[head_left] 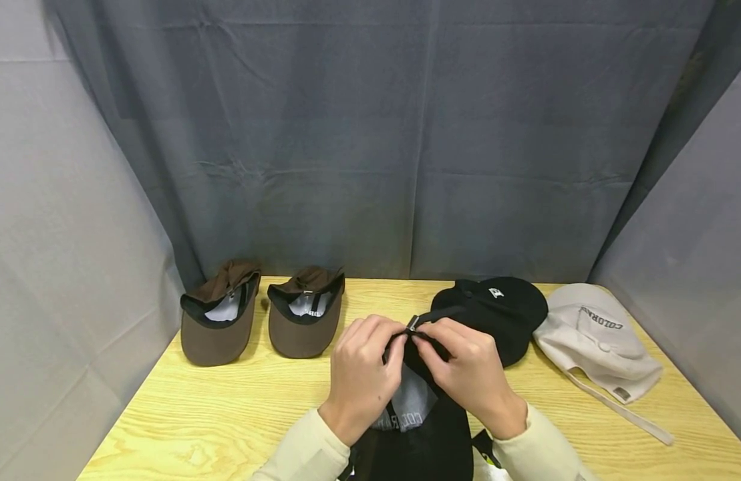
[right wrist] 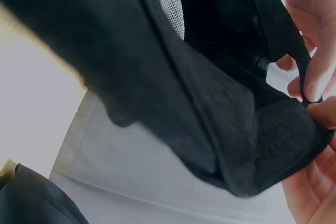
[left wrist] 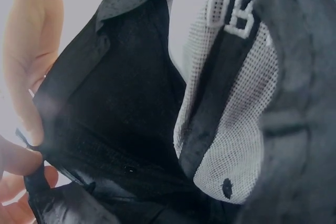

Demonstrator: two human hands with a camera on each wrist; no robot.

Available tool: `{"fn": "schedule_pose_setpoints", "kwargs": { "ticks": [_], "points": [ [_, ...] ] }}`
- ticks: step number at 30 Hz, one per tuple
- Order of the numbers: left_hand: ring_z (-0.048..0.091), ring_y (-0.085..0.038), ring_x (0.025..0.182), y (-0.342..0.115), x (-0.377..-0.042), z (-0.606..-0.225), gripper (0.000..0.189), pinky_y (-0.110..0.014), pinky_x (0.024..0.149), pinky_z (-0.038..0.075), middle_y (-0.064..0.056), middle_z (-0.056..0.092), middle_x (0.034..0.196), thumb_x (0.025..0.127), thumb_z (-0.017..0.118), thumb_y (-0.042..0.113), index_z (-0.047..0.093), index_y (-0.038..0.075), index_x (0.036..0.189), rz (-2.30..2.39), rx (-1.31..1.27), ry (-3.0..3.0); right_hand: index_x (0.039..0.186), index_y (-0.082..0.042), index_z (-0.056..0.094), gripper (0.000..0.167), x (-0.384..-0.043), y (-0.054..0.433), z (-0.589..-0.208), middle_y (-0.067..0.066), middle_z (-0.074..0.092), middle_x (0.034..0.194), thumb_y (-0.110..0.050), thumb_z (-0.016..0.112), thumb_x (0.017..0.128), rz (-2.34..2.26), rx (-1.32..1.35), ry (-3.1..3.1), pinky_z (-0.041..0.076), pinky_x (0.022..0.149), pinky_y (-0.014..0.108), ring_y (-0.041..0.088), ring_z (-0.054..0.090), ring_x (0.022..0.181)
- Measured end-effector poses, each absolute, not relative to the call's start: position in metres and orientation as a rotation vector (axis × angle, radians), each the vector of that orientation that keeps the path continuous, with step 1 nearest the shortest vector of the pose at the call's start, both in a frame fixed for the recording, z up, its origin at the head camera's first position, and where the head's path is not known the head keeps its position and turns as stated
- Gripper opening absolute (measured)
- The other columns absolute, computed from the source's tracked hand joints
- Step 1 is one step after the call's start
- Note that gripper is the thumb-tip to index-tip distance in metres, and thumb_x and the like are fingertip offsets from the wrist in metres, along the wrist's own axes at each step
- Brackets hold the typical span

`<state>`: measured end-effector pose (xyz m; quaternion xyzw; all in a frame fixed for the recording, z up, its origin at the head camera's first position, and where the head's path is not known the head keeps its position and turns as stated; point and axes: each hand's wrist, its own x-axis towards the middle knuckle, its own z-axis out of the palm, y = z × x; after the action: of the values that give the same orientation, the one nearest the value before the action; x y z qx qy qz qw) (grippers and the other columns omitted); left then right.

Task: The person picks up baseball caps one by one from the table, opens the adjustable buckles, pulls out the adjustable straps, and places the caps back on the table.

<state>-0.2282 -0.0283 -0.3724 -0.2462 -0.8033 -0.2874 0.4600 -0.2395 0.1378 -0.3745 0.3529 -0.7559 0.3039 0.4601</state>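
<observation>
A black baseball cap (head_left: 433, 454) is held with its inside facing up and its brim toward me. Its back strap runs through a small metal buckle (head_left: 413, 324), above the opening. My left hand (head_left: 364, 371) pinches the strap on the left of the buckle between thumb and fingers. From the other side my right hand (head_left: 471, 364) pinches the strap close by, and a loose strap end (head_left: 439, 314) sticks out past its fingers. White mesh lining (left wrist: 231, 129) with raised letters shows inside the crown in the left wrist view.
Two brown caps (head_left: 216, 341) (head_left: 304, 334) lie at the back left of the wooden table (head_left: 226, 414). Another black cap (head_left: 514, 321) with a white emblem sits behind my right hand. A beige cap (head_left: 611, 347) trails its strap at the right. Grey cloth (head_left: 316, 147) hangs behind.
</observation>
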Motion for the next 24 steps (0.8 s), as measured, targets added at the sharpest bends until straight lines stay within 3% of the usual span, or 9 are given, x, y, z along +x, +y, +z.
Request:
{"fn": "schedule_pose_setpoints", "kwargs": {
  "ticks": [8, 12, 20, 24],
  "points": [
    [0.063, -0.012, 0.071, -0.0282, -0.2255, -0.3717, 0.008, -0.026, 0.067, 0.049, 0.005, 0.067, 0.077, 0.081, 0.075, 0.009, 0.074, 0.015, 0.086, -0.702, -0.635, -1.943, 0.086, -0.009, 0.074, 0.003, -0.2382, 0.1385, -0.3739, 0.0, 0.071, 0.074, -0.011, 0.071, 0.085, 0.744, 0.785, -1.867, 0.048, 0.057, 0.022, 0.01, 0.059, 0.058],
    [0.063, -0.012, 0.071, -0.0284, -0.2242, -0.372, 0.007, -0.026, 0.067, 0.049, 0.005, 0.067, 0.078, 0.082, 0.075, 0.009, 0.074, 0.014, 0.086, -0.693, -0.636, -1.945, 0.085, -0.009, 0.073, 0.009, -0.2386, 0.1395, -0.3739, -0.002, 0.066, 0.069, -0.005, 0.075, 0.077, 0.754, 0.73, -1.892, 0.041, 0.052, 0.019, 0.009, 0.05, 0.053],
    [0.067, -0.013, 0.081, -0.0285, -0.2226, -0.3715, 0.008, -0.029, 0.073, 0.052, 0.005, 0.069, 0.089, 0.086, 0.073, 0.015, 0.073, 0.015, 0.094, -0.685, -0.589, -2.057, 0.086, -0.009, 0.073, 0.011, -0.2383, 0.1415, -0.3758, 0.0, 0.069, 0.073, -0.005, 0.077, 0.076, 0.748, 0.741, -1.919, 0.045, 0.055, 0.021, 0.009, 0.055, 0.056],
    [0.067, -0.013, 0.083, -0.0275, -0.2235, -0.3693, 0.01, -0.029, 0.074, 0.052, 0.005, 0.07, 0.09, 0.086, 0.073, 0.015, 0.074, 0.016, 0.096, -0.677, -0.592, -2.051, 0.087, -0.008, 0.073, 0.006, -0.2372, 0.1408, -0.3751, 0.001, 0.071, 0.075, -0.01, 0.075, 0.082, 0.738, 0.779, -1.895, 0.049, 0.058, 0.024, 0.009, 0.059, 0.06]
  ]
}}
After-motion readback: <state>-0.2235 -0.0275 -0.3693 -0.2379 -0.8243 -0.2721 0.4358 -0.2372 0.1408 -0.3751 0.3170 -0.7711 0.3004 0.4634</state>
